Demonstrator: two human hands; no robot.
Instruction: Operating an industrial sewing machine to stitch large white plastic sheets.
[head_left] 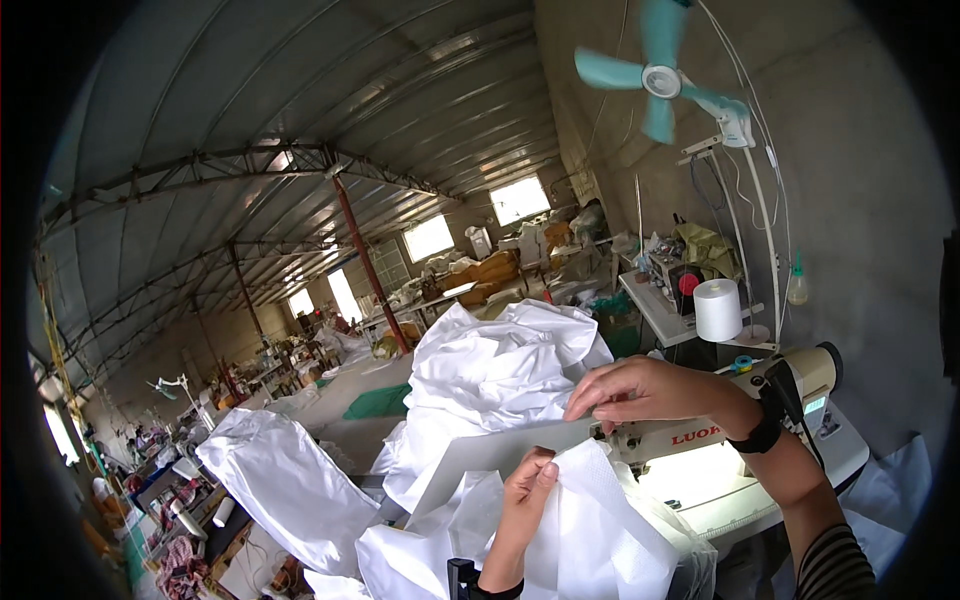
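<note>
Left hand: the left hand [528, 490] is closed in a pinch, thumb against fingers, gripping the top edge of the held cloth
Held cloth: white held cloth [605, 515] hangs from the pinch, low in view, just left of the lit machine bed [690, 475]
Right hand: the right hand [640, 388] is raised by the left end of the sewing machine [700, 438], fingers bent, thumb beneath; cannot tell whether anything thin is between them
Right wrist: dark wristband [757, 435], with a striped sleeve [835, 560] further down the forearm
White heap: crumpled shiny cloth heap [490, 355] beyond both hands; another white piece [300, 485] lies to the left
Thread: large white thread cone [717, 310] behind the machine, near a small side table [655, 305]
Wall side: teal fan [660, 82] high above the cone; squeeze bottle [797, 285] at right
Floor: green cloth [378, 402] near the foot of a red post [370, 265]
</note>
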